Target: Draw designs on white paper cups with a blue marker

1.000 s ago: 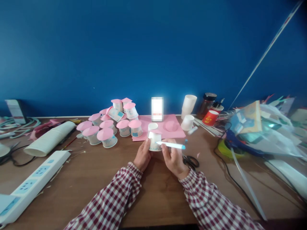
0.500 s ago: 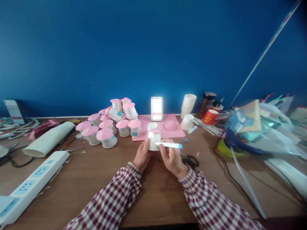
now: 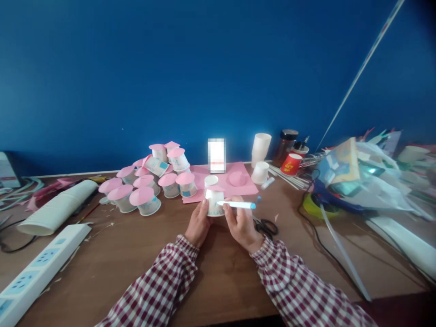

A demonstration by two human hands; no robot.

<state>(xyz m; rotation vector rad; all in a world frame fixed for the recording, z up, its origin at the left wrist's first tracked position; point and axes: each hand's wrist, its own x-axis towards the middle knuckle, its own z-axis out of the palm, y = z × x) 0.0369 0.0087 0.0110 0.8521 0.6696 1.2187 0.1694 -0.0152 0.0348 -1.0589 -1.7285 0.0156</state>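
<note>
My left hand [image 3: 199,222] is closed around the left side of a white paper cup [image 3: 214,200], which stands upside down with blue marks along its lower edge. My right hand [image 3: 242,222] pinches a white marker [image 3: 238,205] with a light blue end. The marker's tip meets the cup's side. Behind the cup lies pink paper [image 3: 200,175] with a pink paper cone [image 3: 237,179] on it. Several decorated cups with pink cone tops [image 3: 142,196] are grouped to the left, some stacked. Beside my right wrist lie black-handled scissors [image 3: 267,227], partly hidden.
Stacked white cups [image 3: 260,147] and a red cup [image 3: 291,164] stand at the back right, near a dark-lidded jar [image 3: 286,145]. A power strip [image 3: 37,268] and a long cup stack [image 3: 57,209] lie left. Plastic bags [image 3: 374,168] and a glue gun [image 3: 340,200] clutter the right.
The whole view has shifted slightly, so things sit a little further left. Both hands keep their hold; the marker tip has moved slightly across the cup's side.
</note>
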